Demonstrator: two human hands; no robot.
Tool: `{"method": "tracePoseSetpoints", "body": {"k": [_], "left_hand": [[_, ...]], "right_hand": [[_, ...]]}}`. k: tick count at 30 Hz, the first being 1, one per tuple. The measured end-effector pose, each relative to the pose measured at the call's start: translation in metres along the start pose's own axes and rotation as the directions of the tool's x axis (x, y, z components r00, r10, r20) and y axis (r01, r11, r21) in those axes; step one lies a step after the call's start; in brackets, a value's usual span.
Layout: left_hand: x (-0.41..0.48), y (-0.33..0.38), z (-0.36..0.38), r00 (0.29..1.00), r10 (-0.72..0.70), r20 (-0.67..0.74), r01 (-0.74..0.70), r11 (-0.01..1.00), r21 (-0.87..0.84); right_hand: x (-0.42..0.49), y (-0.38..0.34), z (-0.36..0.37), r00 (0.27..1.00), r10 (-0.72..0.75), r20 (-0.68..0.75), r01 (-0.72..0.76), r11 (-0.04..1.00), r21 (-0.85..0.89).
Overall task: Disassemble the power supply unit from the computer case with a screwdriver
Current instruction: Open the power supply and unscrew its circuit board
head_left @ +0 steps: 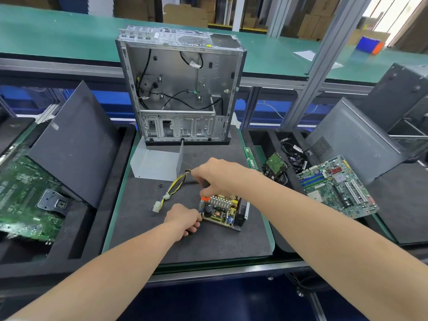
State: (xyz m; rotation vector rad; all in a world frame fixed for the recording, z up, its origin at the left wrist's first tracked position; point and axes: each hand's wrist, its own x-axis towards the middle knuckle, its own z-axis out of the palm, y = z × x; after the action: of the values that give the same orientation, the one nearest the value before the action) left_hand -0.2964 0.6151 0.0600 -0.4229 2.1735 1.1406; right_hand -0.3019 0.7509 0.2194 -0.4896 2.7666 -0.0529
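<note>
The opened power supply unit (224,210) lies on the dark foam mat (208,242), its circuit board, heatsink and coils exposed. My right hand (216,177) grips a screwdriver (204,197) with a black and orange handle, held upright over the board's left rear corner. My left hand (184,220) holds the unit's front left edge. A yellow and black cable bundle (172,189) runs from the unit toward the left and ends in white connectors. The empty computer case (180,89) stands upright at the back of the mat, open side toward me.
The unit's grey metal cover (156,163) rests before the case; a small black screw (160,185) lies near it. Black case panels (76,144) and a motherboard (25,195) sit left. Another motherboard (335,185), hard drive (276,165), cables and RAM stick (251,157) lie right.
</note>
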Motion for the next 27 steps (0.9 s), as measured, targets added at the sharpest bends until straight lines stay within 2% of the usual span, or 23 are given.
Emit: {"method": "tracePoseSetpoints", "body": {"k": [2,4,6,9,11,12,14,20,23,25,27], "left_hand": [[0.0,0.0,0.0,1.0,0.0,-0.003,0.0,1.0,-0.007],[0.0,0.0,0.001,1.0,0.001,-0.003,-0.001,1.0,-0.009],[0.0,0.0,0.001,1.0,0.0,0.003,0.0,1.0,-0.018],[-0.001,0.0,0.0,1.0,0.001,0.005,-0.001,0.999,-0.032],[-0.001,-0.001,0.0,1.0,0.0,0.002,0.0,0.999,-0.034],[-0.001,-0.001,0.0,1.0,-0.002,0.0,0.002,0.999,-0.035],[0.0,0.0,0.0,1.0,-0.008,-0.003,0.008,0.999,-0.037],[0.003,-0.002,0.0,1.0,-0.014,0.007,0.014,0.999,-0.049],[0.004,-0.002,-0.001,1.0,-0.015,0.012,0.015,0.999,-0.047],[0.004,-0.002,-0.001,1.0,-0.012,0.017,0.013,0.999,-0.047],[0.004,-0.002,-0.001,1.0,-0.011,0.02,0.012,0.999,-0.047]], "right_hand": [[0.0,0.005,-0.003,0.993,-0.113,0.028,0.112,0.994,0.017],[-0.001,0.006,-0.002,0.98,-0.199,-0.005,0.199,0.98,0.023],[-0.003,0.004,0.001,0.972,-0.233,-0.037,0.235,0.97,0.055],[-0.007,-0.002,0.008,0.994,-0.049,-0.097,0.054,0.998,0.046],[-0.007,-0.008,0.012,0.981,0.118,-0.151,-0.132,0.987,-0.088],[-0.006,-0.012,0.012,0.974,0.157,-0.163,-0.179,0.976,-0.126],[-0.003,-0.015,0.013,0.975,0.169,-0.146,-0.181,0.981,-0.074],[-0.006,-0.001,0.01,0.995,0.049,-0.09,-0.036,0.99,0.136],[-0.007,0.001,0.009,0.995,-0.006,-0.097,0.022,0.987,0.159],[-0.01,-0.002,0.011,0.993,0.024,-0.117,-0.005,0.987,0.16],[-0.012,-0.008,0.014,0.98,0.093,-0.174,-0.094,0.996,0.004]]}}
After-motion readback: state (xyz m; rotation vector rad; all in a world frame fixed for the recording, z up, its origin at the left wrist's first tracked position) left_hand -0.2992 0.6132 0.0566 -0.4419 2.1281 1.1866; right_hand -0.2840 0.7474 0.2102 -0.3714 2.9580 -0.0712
